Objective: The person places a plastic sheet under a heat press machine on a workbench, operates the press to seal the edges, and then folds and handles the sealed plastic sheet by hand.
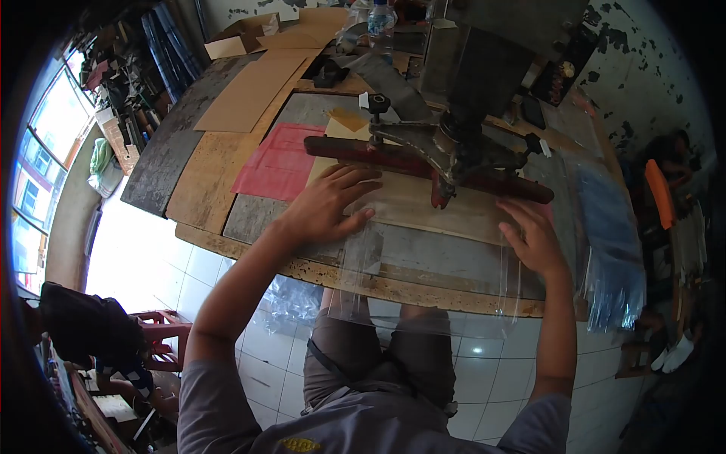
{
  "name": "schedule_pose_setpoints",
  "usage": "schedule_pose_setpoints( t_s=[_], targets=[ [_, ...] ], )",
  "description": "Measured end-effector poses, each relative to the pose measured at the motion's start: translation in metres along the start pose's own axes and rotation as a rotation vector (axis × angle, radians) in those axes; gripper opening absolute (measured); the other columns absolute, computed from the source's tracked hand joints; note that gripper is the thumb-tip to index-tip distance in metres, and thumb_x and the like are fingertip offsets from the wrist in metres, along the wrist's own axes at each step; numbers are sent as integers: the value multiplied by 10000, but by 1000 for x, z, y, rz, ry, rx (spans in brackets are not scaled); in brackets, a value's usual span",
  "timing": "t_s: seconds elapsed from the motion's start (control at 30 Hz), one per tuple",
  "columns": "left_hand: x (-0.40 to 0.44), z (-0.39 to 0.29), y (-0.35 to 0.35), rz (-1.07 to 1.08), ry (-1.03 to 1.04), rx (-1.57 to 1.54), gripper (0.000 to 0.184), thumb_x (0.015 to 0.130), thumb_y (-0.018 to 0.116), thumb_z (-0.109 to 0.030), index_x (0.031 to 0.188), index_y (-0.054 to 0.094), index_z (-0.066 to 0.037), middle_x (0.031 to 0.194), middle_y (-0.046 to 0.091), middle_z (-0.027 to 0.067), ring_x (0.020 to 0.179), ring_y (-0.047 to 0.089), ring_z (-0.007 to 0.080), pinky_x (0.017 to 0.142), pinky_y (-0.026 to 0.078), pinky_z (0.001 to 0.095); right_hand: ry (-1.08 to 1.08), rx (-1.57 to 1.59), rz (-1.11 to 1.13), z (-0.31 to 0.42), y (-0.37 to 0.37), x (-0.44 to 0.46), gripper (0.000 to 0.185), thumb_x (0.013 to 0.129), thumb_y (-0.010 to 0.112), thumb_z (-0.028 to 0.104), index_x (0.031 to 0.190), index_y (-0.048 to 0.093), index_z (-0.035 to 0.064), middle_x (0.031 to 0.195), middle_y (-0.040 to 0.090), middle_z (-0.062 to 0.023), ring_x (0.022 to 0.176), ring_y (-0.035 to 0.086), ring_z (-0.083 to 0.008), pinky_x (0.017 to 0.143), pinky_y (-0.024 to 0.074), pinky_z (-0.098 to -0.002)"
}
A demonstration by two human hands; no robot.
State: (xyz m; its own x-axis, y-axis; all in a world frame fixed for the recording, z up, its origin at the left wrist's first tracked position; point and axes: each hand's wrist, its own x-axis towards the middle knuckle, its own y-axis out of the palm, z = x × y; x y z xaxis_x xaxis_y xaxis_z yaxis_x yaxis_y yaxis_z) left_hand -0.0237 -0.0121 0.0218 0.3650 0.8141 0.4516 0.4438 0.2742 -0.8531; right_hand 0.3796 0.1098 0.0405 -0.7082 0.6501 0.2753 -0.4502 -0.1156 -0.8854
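Note:
My left hand (330,204) lies palm down with its fingers spread, on a clear plastic sheet (439,261) near the left part of the machine's long red bar (363,155). My right hand (527,233) rests at the right side of the same sheet, fingers apart, fingertips just below the bar's right end. The transparent sheet hangs over the table's front edge. Under the bar lies a pale yellow board (423,198), with a pink sheet (272,163) to its left. The bar hangs from the dark metal press (484,83). Neither hand grips anything visible.
Brown cardboard (246,91) and an open box (242,38) lie at the back left. A water bottle (380,26) stands at the back. Stacked clear plastic bags (609,242) hang over the right edge. Other people are at the far left and far right.

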Motion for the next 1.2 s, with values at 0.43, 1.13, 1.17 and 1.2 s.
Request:
schedule_pose_setpoints(
  t_s=[0.43,1.13,1.17,1.2],
  targets=[
    [1,12,12,21,-73,-100,422,924,590,-265,1243,676,-3,1341,652,189,1256,605,381,1109,441,485,-16,63,-87,-11,15,3,331,910,721,117,1225,705,15,1283,687,-150,1220,640,-328,1051,501,-414],
    [-9,8,22,-164,-385,-33,288,949,639,-281,805,653,-32,763,656,140,695,659,379,649,525,477,241,84,-343,-35,33,-6,141,899,750,96,860,693,-26,793,642,-104,689,631,-210,632,473,-343],
    [-9,8,21,-150,-390,-44,294,951,637,-284,799,652,-32,764,655,142,698,659,380,649,524,478,243,98,-357,-35,31,-6,136,897,749,89,857,691,-28,786,641,-104,679,625,-209,629,468,-340],
    [-9,6,20,-135,-396,-55,300,953,635,-286,794,650,-32,765,655,143,701,658,381,648,522,479,245,113,-370,-34,31,-6,131,895,748,81,854,690,-29,779,640,-103,670,619,-208,626,462,-337]
  ],
)
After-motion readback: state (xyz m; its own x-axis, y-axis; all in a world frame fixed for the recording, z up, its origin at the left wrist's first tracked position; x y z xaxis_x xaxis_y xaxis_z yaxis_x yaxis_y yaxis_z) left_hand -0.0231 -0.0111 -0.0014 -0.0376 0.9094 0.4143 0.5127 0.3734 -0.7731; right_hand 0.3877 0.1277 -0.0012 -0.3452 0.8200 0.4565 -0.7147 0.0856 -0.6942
